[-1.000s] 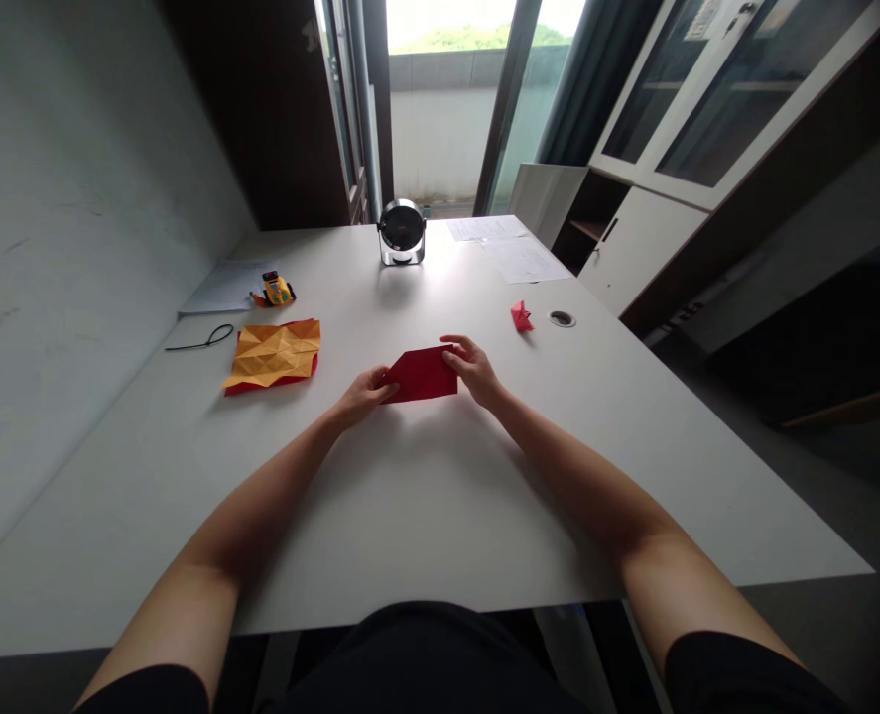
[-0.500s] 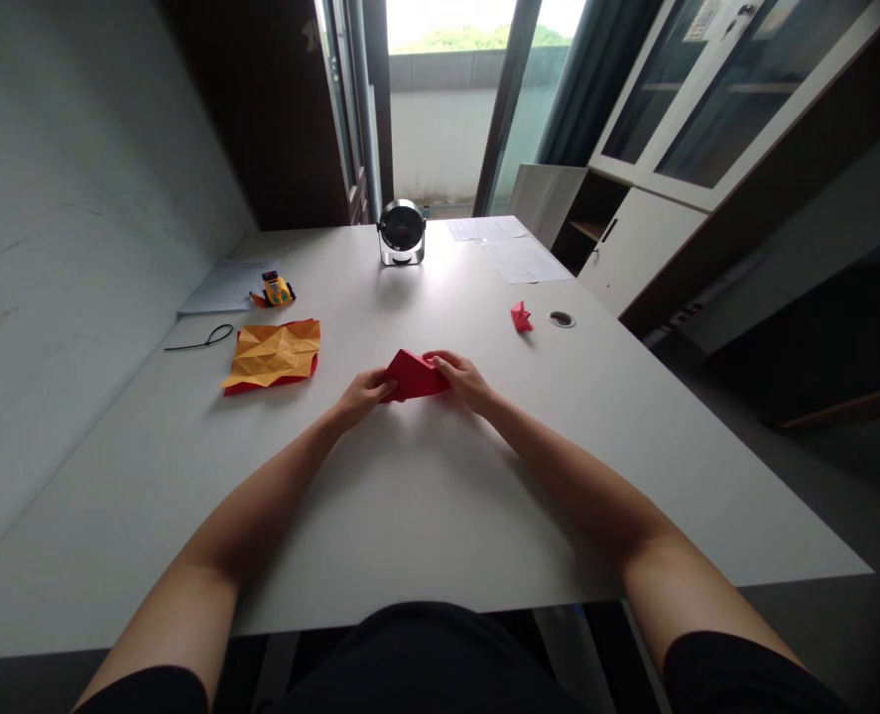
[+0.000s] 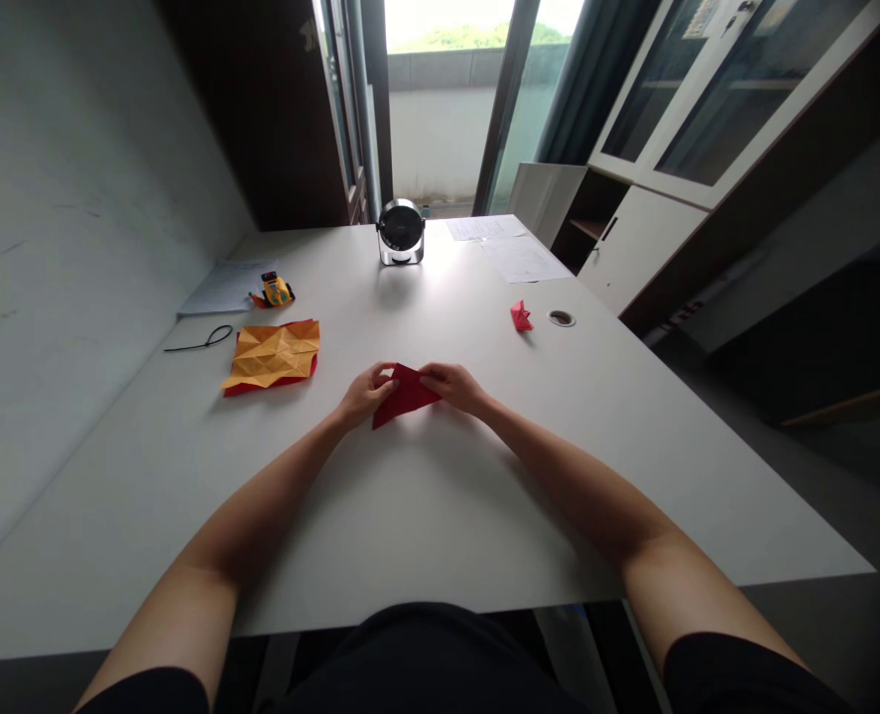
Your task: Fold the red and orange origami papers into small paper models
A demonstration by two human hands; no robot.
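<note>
A folded piece of red paper (image 3: 408,393) is held just over the white table, tilted, with one corner pointing down toward me. My left hand (image 3: 369,392) pinches its left side between thumb and fingers. On the right side, my right hand (image 3: 451,384) grips the paper near its upper edge, thumb in front. The fingers behind the sheet are hidden. To the left lies a creased yellow-orange sheet (image 3: 277,354) on top of red paper (image 3: 271,387). A small red folded paper piece (image 3: 521,316) rests to the right of my hands.
A round black device on a metal stand (image 3: 401,232) is at the table's far end. Toward the left are a yellow toy (image 3: 275,290), a black cable tie (image 3: 205,340) and papers (image 3: 220,288). Printed sheets (image 3: 523,260) and a cable hole (image 3: 562,318) are at the right.
The red paper has turned in my hands, its lower left corner now swinging down toward me. My left hand's grip has shifted up along the left side; my right hand moved slightly left.
</note>
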